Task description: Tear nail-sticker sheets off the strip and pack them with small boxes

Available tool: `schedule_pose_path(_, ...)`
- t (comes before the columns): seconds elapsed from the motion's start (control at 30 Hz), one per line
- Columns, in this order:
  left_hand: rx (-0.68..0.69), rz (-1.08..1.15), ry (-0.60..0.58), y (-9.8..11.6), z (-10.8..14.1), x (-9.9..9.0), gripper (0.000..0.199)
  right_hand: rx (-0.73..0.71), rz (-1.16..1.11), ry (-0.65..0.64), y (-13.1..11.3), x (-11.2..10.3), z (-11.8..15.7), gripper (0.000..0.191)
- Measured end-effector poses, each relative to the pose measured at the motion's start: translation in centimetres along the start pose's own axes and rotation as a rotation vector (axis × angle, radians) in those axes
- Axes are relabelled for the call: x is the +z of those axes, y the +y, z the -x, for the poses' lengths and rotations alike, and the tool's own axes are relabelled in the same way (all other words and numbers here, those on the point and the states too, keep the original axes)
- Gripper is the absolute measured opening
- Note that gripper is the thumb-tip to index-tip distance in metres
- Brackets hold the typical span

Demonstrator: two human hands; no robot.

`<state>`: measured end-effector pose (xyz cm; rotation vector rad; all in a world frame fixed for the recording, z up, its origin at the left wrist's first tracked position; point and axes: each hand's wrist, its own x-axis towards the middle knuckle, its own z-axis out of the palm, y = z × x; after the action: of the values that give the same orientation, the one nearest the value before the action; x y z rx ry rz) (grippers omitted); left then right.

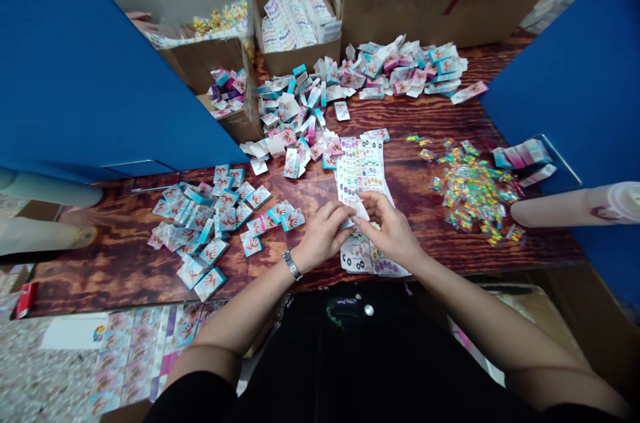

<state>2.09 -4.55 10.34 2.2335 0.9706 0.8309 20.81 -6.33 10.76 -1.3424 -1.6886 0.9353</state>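
Both hands meet over a stack of printed sheets (361, 173) that lies on the wooden table near its front edge. My left hand (326, 231), with a metal watch at the wrist, is closed on a small box, mostly hidden under its fingers. My right hand (393, 235) pinches a small white paper piece (359, 207) at the same spot. Left of the hands lie piled small printed boxes (210, 219). On the right is a heap of small colourful packets (470, 189). More unfolded or open little boxes (300, 109) are strewn behind the sheets.
A small carton of printed strips (300, 53) and a large carton (415, 16) stand at the back. Another carton (240, 119) holds boxes at back left. Blue panels (100, 76) flank the table (300, 269). Another person's hand shows at upper left.
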Motion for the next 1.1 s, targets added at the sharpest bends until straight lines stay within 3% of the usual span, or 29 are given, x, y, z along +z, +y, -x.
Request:
schedule_pose_path(0.1,0.034,-0.018,0.012,-0.1,0.1,0.1,0.03,0.072,-0.158,0.025,0.2,0.6,0.3,0.038)
schedule_pose_path(0.27,0.054,-0.06,0.048,-0.2,0.2,0.2,0.03,0.065,-0.048,0.121,-0.2,1.3,0.6,0.035)
schedule_pose_path(0.37,0.05,-0.124,0.061,-0.2,0.4,0.4,0.032,0.122,-0.215,0.154,0.1,1.9,0.4,0.038)
schedule_pose_path(0.47,0.065,-0.193,0.061,-0.2,0.5,0.6,0.037,0.147,-0.317,0.164,0.3,2.1,0.1,0.025)
schedule_pose_path(0.6,0.079,-0.281,0.06,-0.1,0.5,0.6,0.039,0.068,-0.126,0.176,-0.7,1.9,0.2,0.014)
schedule_pose_path(0.77,0.061,-0.318,0.076,0.0,0.5,0.7,0.038,-0.015,-0.011,0.149,-1.8,1.4,0.2,0.018)
schedule_pose_path(0.97,0.037,-0.337,0.13,-0.4,0.7,1.3,0.061,0.146,-0.247,0.162,-0.9,1.9,-0.6,0.02)
schedule_pose_path(1.1,0.055,-0.357,0.114,-0.4,0.7,1.4,0.064,0.176,-0.265,0.185,-0.7,2.2,-0.8,0.019)
